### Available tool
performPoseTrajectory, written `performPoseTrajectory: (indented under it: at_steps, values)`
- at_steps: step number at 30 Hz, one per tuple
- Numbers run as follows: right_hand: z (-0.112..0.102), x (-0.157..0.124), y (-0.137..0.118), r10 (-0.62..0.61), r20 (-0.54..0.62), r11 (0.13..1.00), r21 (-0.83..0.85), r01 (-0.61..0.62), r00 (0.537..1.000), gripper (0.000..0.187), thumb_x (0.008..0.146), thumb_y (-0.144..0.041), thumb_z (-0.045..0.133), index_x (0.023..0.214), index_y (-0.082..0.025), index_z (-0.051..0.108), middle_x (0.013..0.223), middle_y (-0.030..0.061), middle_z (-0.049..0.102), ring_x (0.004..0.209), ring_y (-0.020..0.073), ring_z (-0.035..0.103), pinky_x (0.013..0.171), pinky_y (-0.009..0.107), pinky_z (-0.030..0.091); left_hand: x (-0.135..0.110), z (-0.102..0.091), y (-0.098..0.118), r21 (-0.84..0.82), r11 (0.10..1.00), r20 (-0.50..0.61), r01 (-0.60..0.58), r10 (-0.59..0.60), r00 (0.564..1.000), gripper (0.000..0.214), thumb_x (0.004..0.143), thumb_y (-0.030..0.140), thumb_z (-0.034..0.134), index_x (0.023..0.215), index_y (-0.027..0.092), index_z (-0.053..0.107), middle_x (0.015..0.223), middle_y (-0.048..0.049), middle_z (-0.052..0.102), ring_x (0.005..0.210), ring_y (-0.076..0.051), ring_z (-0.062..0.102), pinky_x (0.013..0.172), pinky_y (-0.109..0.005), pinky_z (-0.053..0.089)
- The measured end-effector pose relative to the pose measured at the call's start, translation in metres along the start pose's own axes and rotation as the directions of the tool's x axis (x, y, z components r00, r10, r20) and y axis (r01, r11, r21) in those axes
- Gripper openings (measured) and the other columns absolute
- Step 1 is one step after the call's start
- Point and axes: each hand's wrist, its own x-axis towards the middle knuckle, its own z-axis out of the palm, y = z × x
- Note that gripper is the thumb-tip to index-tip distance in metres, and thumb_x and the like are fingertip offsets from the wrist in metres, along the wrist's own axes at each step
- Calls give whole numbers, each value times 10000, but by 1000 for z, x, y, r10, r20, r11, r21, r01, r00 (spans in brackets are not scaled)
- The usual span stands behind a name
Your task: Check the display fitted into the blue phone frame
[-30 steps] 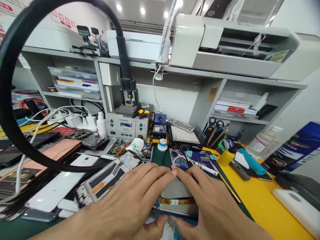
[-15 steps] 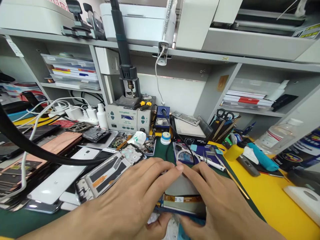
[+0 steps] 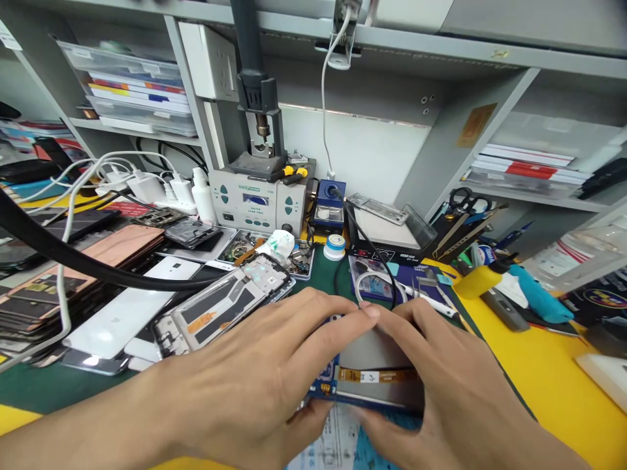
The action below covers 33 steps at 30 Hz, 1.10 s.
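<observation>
Between my two hands is an opened phone (image 3: 375,349), its back off, showing a grey inner surface, a blue circuit board at the left and an orange-brown flex cable (image 3: 392,376) across its lower part. My left hand (image 3: 274,372) grips the left side, fingers over the far edge and thumb at the near edge. My right hand (image 3: 441,385) holds the right side in the same way. The two index fingertips meet above the far edge. Under the phone's near side shows a blue and white printed sheet (image 3: 333,437).
Left of my hands lie a phone frame (image 3: 230,300), a white phone back (image 3: 132,307) and stacked phone parts (image 3: 83,261). A hot-air station (image 3: 255,202) stands behind, with a parts tray (image 3: 304,258) before it. A black cable (image 3: 98,267) crosses at left. Bottles and tools sit right, near a yellow bottle (image 3: 477,281).
The view has tipped down and moved closer to the bench. Both hands still grip the phone, and more of its blue circuit board and of the printed sheet shows now.
</observation>
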Motion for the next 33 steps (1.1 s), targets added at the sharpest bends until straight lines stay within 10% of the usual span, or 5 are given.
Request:
performPoseTrajectory:
  at_steps: [11, 17, 22, 26, 33]
  values:
    - [1, 3, 1, -36, -70, 999, -1, 36, 997, 677, 757, -334, 757, 1387, -246, 526, 978, 61, 616, 745, 255, 729, 552, 391, 638, 1, -1, -1, 1, 1000, -8, -15, 15, 1000, 836, 851, 111, 611, 1618, 145, 282, 1566, -91, 498, 1540, -139, 353, 1304, -218, 276]
    - [4, -5, -1, 120, -120, 991, 82, -110, 985, 637, 798, -355, 718, 1395, -290, 507, 1103, 86, 679, 890, 278, 771, 680, 396, 663, -10, 4, -3, -113, 978, -99, 177, -188, 977, 983, 898, 238, 720, 1689, 237, 136, 1689, -173, 388, 1565, -311, 433, 1268, -490, 446]
    - [7, 3, -8, 593, 138, 628, 537, -563, 793, 688, 855, -509, 683, 1463, -254, 487, 1423, 142, 689, 1284, 348, 710, 1002, 482, 628, -2, 5, -3, -731, 637, -32, 246, -392, 919, 816, 996, 265, 720, 1664, 349, 259, 1638, -134, 510, 1469, -299, 572, 1207, -530, 515]
    - [19, 19, -16, 575, 188, 539, 646, -541, 797, 772, 817, -448, 705, 1497, -187, 450, 1422, 184, 694, 1303, 352, 698, 1061, 495, 593, 14, 5, 0, -971, 157, 91, 181, -458, 884, 307, 1054, 370, 698, 1315, 212, 728, 1300, -105, 760, 1193, -241, 739, 1102, -381, 555]
    - [39, 31, -27, 562, 138, 489, 740, -462, 816, 780, 819, -440, 736, 1498, -169, 466, 1459, 185, 666, 1323, 339, 682, 1079, 428, 578, 18, 10, 2, -974, 71, 132, 217, -599, 790, 408, 1047, 523, 667, 1014, 146, 819, 886, -63, 780, 751, -158, 738, 777, -261, 600]
